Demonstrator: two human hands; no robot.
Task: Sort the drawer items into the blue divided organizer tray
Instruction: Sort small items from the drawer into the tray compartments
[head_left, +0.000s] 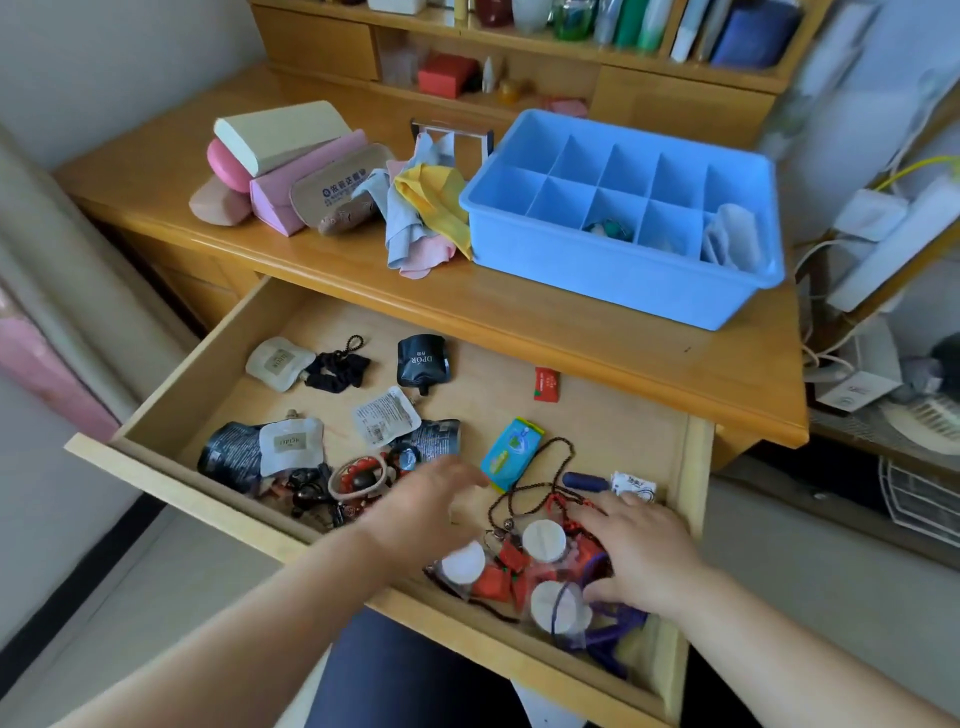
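Over the open wooden drawer (171, 410), the right hand (641, 553) presses loosely onto a heap of red sachets (511, 571) while the left hand (423, 501) hovers open and empty, the gathering step apparently under way; next likely comes a lift to the blue divided tray (613, 275) on the desk above.

Blue organizer tray (613, 270), pale wooden drawer (171, 483), black scrunchie (337, 371), small red packet (546, 384).

1. The blue divided organizer tray (613, 270) is sitting on the table, above the open drawer (519, 395), with a few of its front compartments holding small items.
2. Sachets, a black scrunchie (337, 370), a red packet (546, 384), hair ties and beaded cords are lying loose across the drawer floor.
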